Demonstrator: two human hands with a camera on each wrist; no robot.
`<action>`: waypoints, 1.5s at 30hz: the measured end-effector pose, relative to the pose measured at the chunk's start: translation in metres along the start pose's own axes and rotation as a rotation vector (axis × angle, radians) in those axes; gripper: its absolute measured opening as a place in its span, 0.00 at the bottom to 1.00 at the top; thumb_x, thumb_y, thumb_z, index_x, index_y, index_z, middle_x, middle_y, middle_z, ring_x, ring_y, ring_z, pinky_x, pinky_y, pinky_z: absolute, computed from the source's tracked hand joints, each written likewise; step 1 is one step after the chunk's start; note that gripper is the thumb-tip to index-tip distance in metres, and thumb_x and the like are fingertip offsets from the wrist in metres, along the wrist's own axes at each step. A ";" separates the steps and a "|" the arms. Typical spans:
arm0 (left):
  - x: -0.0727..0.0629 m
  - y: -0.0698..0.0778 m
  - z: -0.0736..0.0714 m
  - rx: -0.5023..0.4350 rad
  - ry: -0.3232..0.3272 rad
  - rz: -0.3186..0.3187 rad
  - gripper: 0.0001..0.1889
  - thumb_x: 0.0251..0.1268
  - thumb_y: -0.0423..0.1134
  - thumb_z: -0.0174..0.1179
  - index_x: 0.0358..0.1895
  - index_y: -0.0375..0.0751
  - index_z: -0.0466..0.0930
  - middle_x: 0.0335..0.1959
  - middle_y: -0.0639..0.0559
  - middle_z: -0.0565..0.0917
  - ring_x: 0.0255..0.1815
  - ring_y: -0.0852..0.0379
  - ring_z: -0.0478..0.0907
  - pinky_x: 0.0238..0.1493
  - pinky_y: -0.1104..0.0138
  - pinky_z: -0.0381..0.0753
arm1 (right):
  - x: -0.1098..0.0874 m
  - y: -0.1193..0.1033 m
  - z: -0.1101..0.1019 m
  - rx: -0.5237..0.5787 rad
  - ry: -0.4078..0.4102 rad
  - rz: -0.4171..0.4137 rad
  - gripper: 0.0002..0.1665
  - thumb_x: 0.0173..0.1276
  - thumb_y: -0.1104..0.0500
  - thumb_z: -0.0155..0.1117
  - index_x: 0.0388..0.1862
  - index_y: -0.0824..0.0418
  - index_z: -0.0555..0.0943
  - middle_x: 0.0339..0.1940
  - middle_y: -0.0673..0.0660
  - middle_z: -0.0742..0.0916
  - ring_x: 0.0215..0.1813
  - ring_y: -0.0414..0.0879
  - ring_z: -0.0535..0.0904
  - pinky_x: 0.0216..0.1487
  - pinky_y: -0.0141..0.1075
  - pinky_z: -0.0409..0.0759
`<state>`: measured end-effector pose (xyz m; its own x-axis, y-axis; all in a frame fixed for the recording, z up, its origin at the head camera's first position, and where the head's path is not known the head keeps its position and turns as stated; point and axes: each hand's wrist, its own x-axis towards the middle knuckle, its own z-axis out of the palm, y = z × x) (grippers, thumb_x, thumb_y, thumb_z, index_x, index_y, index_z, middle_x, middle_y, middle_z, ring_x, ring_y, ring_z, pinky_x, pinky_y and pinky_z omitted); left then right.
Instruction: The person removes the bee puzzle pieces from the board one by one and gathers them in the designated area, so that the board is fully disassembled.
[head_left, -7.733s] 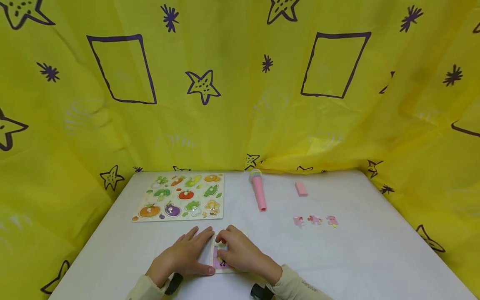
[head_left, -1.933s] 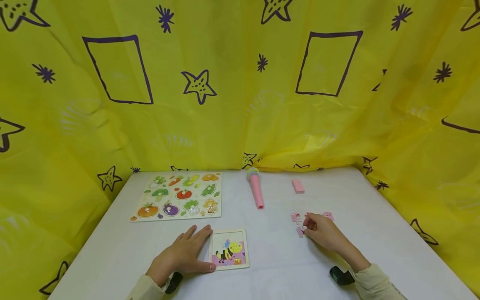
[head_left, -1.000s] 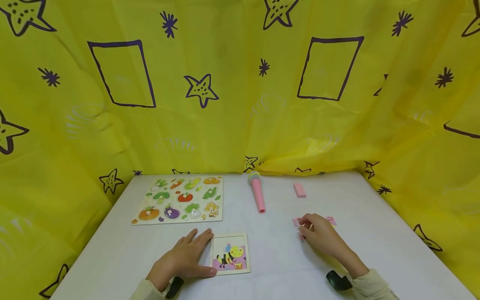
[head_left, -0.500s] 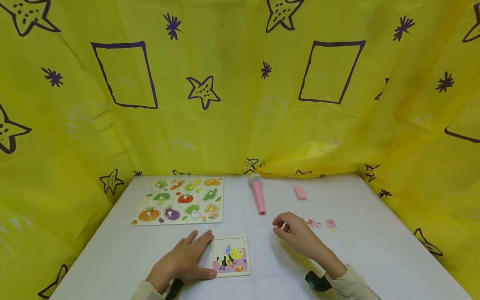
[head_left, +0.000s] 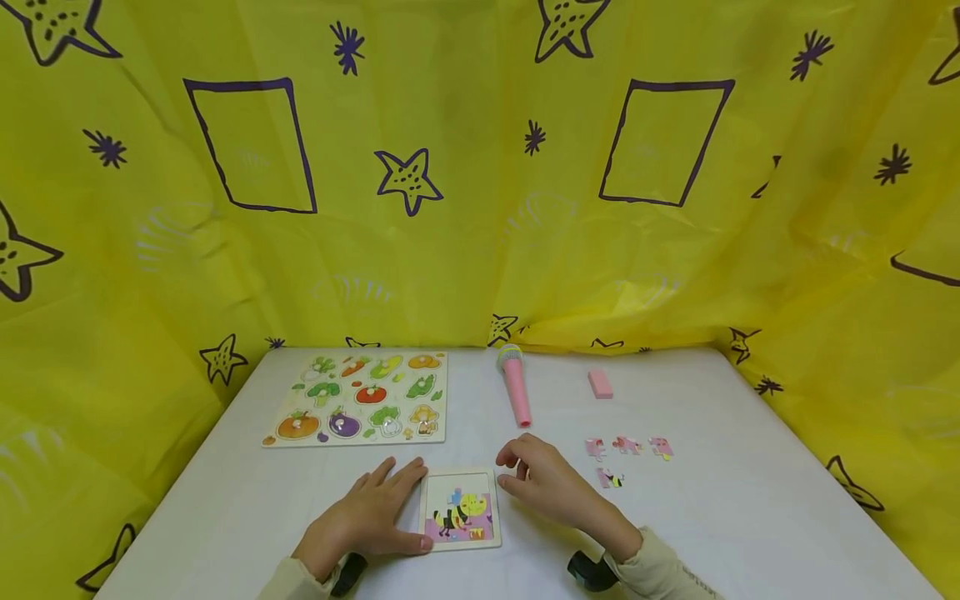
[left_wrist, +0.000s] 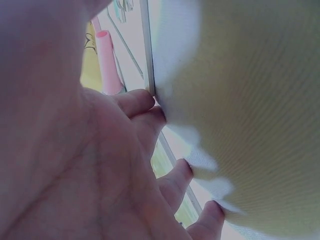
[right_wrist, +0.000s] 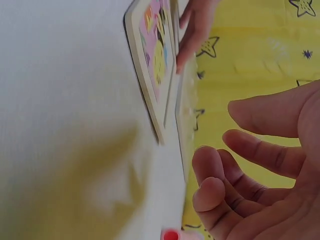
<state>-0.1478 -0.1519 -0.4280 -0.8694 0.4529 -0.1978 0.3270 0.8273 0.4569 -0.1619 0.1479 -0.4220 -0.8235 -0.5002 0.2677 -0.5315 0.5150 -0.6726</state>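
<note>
A small square jigsaw puzzle [head_left: 459,521] in a pale wooden frame lies near the table's front, showing a bee on pink, with its upper part bare. My left hand [head_left: 371,517] lies flat at the frame's left side, fingers spread, thumb on its lower left corner. In the left wrist view, fingertips touch the frame's edge. My right hand [head_left: 547,483] hovers just right of the frame, fingers loosely bent. The right wrist view shows nothing between its thumb and fingers [right_wrist: 207,165]. Several loose jigsaw pieces [head_left: 628,446] lie farther right, including a striped piece [head_left: 611,477] below the row.
A wooden vegetable peg puzzle [head_left: 356,398] lies at the back left. Behind the hands are a pink toy microphone [head_left: 516,387] and a pink block [head_left: 600,384]. A yellow patterned curtain [head_left: 480,250] borders the white table [head_left: 720,517] at the back and sides.
My right hand went from the frame to the loose pieces, then came back left beside the frame. The striped piece now lies below the row. My left hand has stayed put.
</note>
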 end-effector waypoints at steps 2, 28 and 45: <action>0.000 0.000 0.000 0.001 -0.002 -0.004 0.53 0.58 0.60 0.79 0.81 0.37 0.65 0.84 0.43 0.64 0.85 0.29 0.51 0.79 0.32 0.52 | 0.003 -0.005 0.007 -0.003 -0.034 0.008 0.08 0.72 0.65 0.73 0.46 0.66 0.84 0.41 0.54 0.83 0.37 0.42 0.77 0.40 0.34 0.79; 0.006 -0.010 0.006 -0.006 0.003 0.025 0.55 0.57 0.66 0.77 0.81 0.38 0.65 0.83 0.42 0.65 0.84 0.28 0.51 0.79 0.30 0.50 | 0.021 -0.027 0.054 -0.263 -0.205 0.030 0.23 0.66 0.56 0.83 0.56 0.58 0.83 0.46 0.48 0.74 0.50 0.41 0.68 0.49 0.32 0.77; 0.004 -0.001 0.001 0.024 -0.012 0.014 0.52 0.59 0.61 0.78 0.80 0.36 0.66 0.83 0.42 0.66 0.84 0.27 0.52 0.78 0.30 0.53 | 0.027 -0.024 0.055 -0.285 -0.281 0.050 0.18 0.67 0.55 0.81 0.51 0.56 0.85 0.44 0.45 0.72 0.49 0.40 0.65 0.50 0.30 0.73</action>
<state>-0.1508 -0.1507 -0.4298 -0.8603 0.4680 -0.2022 0.3478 0.8287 0.4385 -0.1610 0.0839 -0.4367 -0.7842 -0.6204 0.0141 -0.5588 0.6961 -0.4508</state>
